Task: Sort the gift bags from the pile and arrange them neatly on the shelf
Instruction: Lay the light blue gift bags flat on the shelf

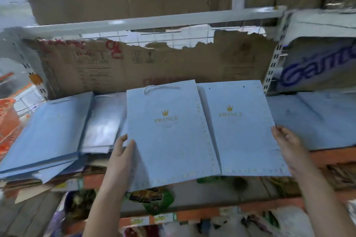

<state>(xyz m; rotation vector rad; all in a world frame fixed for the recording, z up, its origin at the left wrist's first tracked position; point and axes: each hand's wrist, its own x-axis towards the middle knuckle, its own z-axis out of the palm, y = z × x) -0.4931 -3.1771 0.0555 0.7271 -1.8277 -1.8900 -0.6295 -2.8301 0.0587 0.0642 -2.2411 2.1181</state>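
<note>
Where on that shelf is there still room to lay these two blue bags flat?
The bare patch is on the right of the shelf, between the right bag and the white upright. The left end is crowded: a blue stack and silvery bags crowd up against the left bag. Both bags overhang the front edge, held by the left hand and right hand.

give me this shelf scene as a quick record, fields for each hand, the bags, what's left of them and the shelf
left hand: left hand grips the left edge of the left Prince bag, thumb on top
right hand: right hand holds the right edge of the right Prince bag
bags: two light blue, flat, side by side, gold crown print, front ends past the shelf edge
left of them: blue bag stack, silver bags
shelf: shelf with torn cardboard behind
</note>
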